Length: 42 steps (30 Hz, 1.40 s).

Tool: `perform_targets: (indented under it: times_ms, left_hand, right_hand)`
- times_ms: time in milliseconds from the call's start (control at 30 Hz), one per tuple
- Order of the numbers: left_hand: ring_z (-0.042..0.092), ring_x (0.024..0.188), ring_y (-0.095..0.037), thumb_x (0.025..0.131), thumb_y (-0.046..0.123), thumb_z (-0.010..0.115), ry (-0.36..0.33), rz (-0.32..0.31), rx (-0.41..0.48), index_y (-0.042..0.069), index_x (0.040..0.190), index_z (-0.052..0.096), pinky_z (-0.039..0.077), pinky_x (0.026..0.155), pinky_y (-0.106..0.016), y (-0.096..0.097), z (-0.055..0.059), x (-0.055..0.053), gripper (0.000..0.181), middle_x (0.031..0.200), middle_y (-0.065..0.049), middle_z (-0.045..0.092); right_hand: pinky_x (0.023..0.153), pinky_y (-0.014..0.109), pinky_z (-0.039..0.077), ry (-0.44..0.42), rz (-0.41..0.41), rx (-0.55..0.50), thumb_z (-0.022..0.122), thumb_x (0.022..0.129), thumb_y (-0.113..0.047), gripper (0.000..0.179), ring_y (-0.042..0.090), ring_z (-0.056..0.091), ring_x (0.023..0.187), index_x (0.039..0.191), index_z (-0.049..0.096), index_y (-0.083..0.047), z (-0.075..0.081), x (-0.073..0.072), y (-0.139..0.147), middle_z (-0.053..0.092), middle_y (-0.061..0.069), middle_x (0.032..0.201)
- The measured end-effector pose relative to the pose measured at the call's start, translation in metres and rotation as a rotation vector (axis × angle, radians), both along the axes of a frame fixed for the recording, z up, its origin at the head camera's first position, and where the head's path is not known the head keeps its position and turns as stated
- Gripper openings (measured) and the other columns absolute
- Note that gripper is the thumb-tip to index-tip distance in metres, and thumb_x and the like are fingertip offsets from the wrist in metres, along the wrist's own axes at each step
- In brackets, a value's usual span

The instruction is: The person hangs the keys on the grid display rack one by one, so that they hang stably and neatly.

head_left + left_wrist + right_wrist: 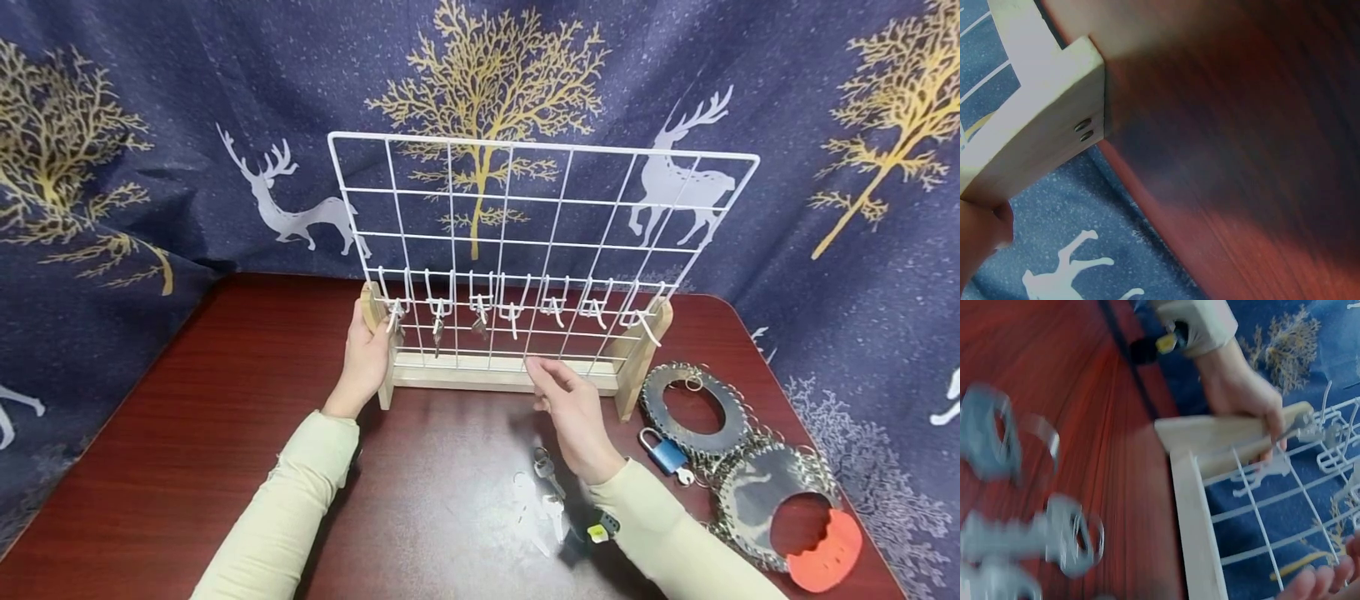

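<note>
My left hand (363,358) grips the left wooden upright of a stand, its thumb on the inner face near the first hook. The stand (465,379) carries a white wire grid (540,147) with a row of several white hooks (513,312). Small metal keys (438,327) hang on the three leftmost hooks; the others to the right are bare. In front of the grid's lower middle is my right hand (573,417), thumb and forefinger close together, with nothing visible between them. Below it several loose keys (553,507) lie on the table, blurred in the right wrist view.
Right of the stand lie a blue padlock (666,454) with a key in it and two grey ring-shaped plates (701,437) edged with small metal rings. A red curved piece (828,554) sits at the table's right edge. A dark blue printed cloth (285,75) hangs behind.
</note>
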State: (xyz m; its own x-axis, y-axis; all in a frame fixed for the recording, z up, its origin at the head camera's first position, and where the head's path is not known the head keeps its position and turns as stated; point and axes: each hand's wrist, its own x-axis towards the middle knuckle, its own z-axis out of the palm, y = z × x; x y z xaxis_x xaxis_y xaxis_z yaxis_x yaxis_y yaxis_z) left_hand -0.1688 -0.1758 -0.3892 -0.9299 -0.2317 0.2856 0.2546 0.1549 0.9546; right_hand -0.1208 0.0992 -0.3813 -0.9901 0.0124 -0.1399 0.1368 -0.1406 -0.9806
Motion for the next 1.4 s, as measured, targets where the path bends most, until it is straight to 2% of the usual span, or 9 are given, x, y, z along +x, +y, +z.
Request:
perform_targets:
  times_ms: [100,267,500,700,767,900,1033,1267,1400]
  left_hand:
    - [0.056,0.086,-0.029,0.099,-0.001,0.040,0.000,-0.009,0.020,-0.005,0.131,0.037,0.053,0.071,-0.026,0.001,0.001,0.000,0.032,0.108,-0.014,0.053]
    - [0.057,0.083,-0.031,0.099,-0.003,0.040,0.010,-0.012,0.040,-0.005,0.131,0.037,0.053,0.068,-0.028,0.001,0.001,0.001,0.032,0.105,-0.014,0.054]
    - [0.059,0.083,-0.021,0.098,-0.003,0.041,0.005,0.001,0.031,-0.005,0.134,0.037,0.053,0.069,-0.024,0.001,0.001,0.001,0.036,0.107,-0.016,0.054]
    - [0.057,0.079,-0.006,0.099,-0.003,0.039,0.013,-0.003,0.036,-0.007,0.130,0.037,0.051,0.069,-0.019,0.001,0.001,0.001,0.031,0.107,-0.015,0.054]
    - [0.057,0.080,-0.008,0.099,-0.002,0.040,0.013,-0.003,0.033,-0.007,0.130,0.037,0.052,0.069,-0.021,0.001,0.001,0.001,0.031,0.107,-0.017,0.054]
    - [0.059,0.082,-0.016,0.099,-0.003,0.040,0.012,-0.003,0.038,-0.006,0.129,0.038,0.053,0.071,-0.026,0.001,0.000,0.000,0.030,0.107,-0.018,0.054]
    - [0.058,0.082,-0.019,0.099,-0.003,0.039,0.010,-0.003,0.054,-0.005,0.127,0.039,0.054,0.072,-0.030,0.002,0.000,0.000,0.029,0.106,-0.015,0.053]
    - [0.056,0.081,-0.016,0.099,-0.003,0.040,0.010,-0.009,0.054,-0.003,0.136,0.037,0.054,0.071,-0.031,0.001,0.000,0.001,0.037,0.103,-0.010,0.053]
    - [0.055,0.080,-0.016,0.099,-0.003,0.040,0.011,-0.014,0.056,0.000,0.141,0.035,0.053,0.069,-0.030,0.001,0.000,0.001,0.042,0.103,-0.009,0.052]
  right_hand:
    - [0.067,0.026,0.051,0.008,0.066,0.144,0.072,0.089,-0.027,0.033,0.020,0.057,0.074,0.110,0.070,-0.003,-0.003,0.000,0.009,0.063,0.004,0.088]
    - [0.076,0.030,0.052,0.108,0.308,0.405,0.071,0.089,-0.023,0.029,0.020,0.062,0.088,0.111,0.070,-0.004,-0.008,0.001,0.021,0.068,0.007,0.112]
    - [0.083,0.037,0.048,0.324,0.626,0.820,0.073,0.086,-0.025,0.026,0.014,0.055,0.090,0.110,0.069,-0.015,-0.018,0.009,0.030,0.062,-0.006,0.095]
    - [0.102,0.051,0.037,0.465,0.839,0.952,0.075,0.084,-0.029,0.027,0.021,0.051,0.101,0.105,0.071,-0.013,-0.023,0.016,0.034,0.061,-0.003,0.097]
    - [0.109,0.054,0.029,0.494,0.876,0.983,0.077,0.082,-0.029,0.025,0.020,0.051,0.100,0.102,0.071,-0.014,-0.023,0.017,0.035,0.060,-0.003,0.095]
    - [0.111,0.055,0.028,0.536,0.903,1.022,0.078,0.081,-0.025,0.018,0.016,0.049,0.093,0.095,0.070,-0.016,-0.021,0.018,0.035,0.054,-0.005,0.089]
    - [0.097,0.044,0.040,0.594,0.901,1.047,0.078,0.081,-0.022,0.012,0.012,0.048,0.088,0.087,0.068,-0.019,-0.022,0.018,0.035,0.054,-0.008,0.085]
    - [0.098,0.040,0.039,0.604,0.918,1.036,0.078,0.078,-0.033,0.017,0.010,0.044,0.086,0.086,0.069,-0.021,-0.024,0.019,0.034,0.051,-0.008,0.084]
    - [0.084,0.030,0.041,0.638,0.922,1.055,0.080,0.074,-0.036,0.022,0.007,0.041,0.083,0.084,0.068,-0.021,-0.024,0.019,0.033,0.049,-0.008,0.082]
